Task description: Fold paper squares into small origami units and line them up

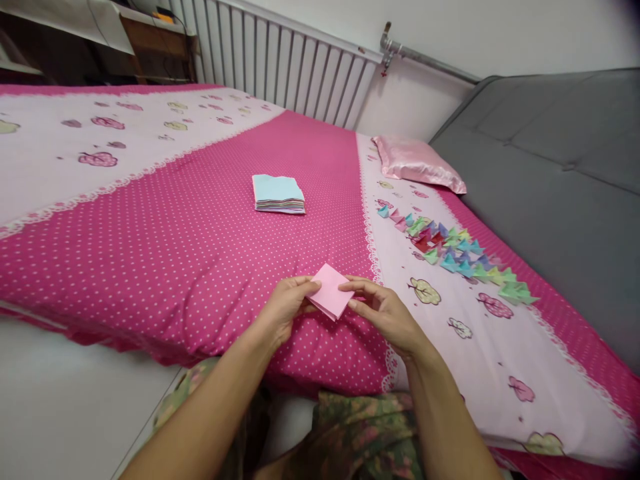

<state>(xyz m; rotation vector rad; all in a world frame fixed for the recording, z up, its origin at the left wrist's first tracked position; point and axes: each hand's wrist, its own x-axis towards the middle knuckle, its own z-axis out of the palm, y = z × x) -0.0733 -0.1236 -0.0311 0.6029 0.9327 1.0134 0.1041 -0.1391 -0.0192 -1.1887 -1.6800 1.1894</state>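
Observation:
A small folded square of pink paper (330, 291) is held between my two hands, just above the near edge of the bed, with one corner pointing away from me. Its layers part slightly along the lower left edge. My left hand (287, 303) pinches the left corner, thumb on top and fingers beneath. On the right corner, my right hand (383, 308) grips the paper between index finger and thumb. Farther off on the bed lies a stack of coloured paper sheets (279, 189), light blue on top.
Rows of small folded paper boats (450, 250) in several colours stand to the right on the pink bedspread (210, 220). A shiny pink pillow (417, 162) rests near the grey headboard (560, 160). Behind the bed is a white radiator (285, 63).

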